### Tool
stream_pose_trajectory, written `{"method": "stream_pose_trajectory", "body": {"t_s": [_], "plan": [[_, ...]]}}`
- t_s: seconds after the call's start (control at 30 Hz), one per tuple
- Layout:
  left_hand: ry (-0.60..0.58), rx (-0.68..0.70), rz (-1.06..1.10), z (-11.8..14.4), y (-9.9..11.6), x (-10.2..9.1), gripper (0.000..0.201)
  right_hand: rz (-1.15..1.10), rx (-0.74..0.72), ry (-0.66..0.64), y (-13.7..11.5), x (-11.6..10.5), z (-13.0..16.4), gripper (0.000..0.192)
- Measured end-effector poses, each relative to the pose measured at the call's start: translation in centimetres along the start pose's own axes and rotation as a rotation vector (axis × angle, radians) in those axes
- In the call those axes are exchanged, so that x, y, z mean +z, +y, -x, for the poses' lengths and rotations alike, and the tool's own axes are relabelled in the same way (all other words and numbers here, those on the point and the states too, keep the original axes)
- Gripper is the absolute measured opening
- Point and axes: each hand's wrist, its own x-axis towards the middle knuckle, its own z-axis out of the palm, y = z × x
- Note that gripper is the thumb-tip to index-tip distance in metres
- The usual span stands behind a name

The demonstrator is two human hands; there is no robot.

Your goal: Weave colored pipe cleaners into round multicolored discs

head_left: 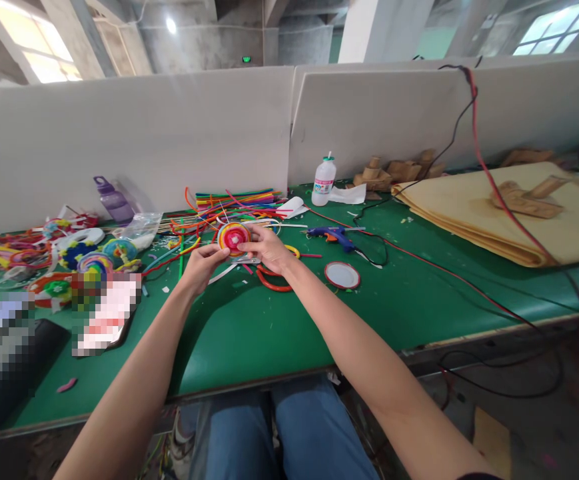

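Note:
Between both hands, raised over the green table (269, 340), is a round disc of coiled pipe cleaners (234, 239) in red, pink, yellow and pale rings. My left hand (204, 265) pinches its lower left edge. On its right side, the fingers of my right hand (268, 249) grip the rim. Behind the disc lies a heap of colourful pipe cleaners (239, 200). An orange-red curved piece (274, 280) rests below my right hand. To the right are a blue glue gun (332, 237) and a white round disc with a red rim (342, 275).
A white bottle (324, 181) and a purple bottle (114, 201) stand at the back by the board. Coiled craft pieces (94, 263) and a phone (109, 313) lie left. Red and black cables cross the right side, near yellow sheets (469, 207) and a wooden block (529, 200).

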Motion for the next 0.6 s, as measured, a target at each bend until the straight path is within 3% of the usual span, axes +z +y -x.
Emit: {"method": "stream_pose_trajectory", "body": {"t_s": [0.27,0.6], "plan": [[0.033,0.007,-0.005,-0.09,-0.29,0.15,0.022,-0.027,0.014,-0.013,0.2,-0.22,-0.07,0.055],[-0.02,-0.033,-0.003,-0.02,-0.33,-0.12,0.023,0.005,0.002,-0.006,0.04,-0.1,0.03,0.054]]}}
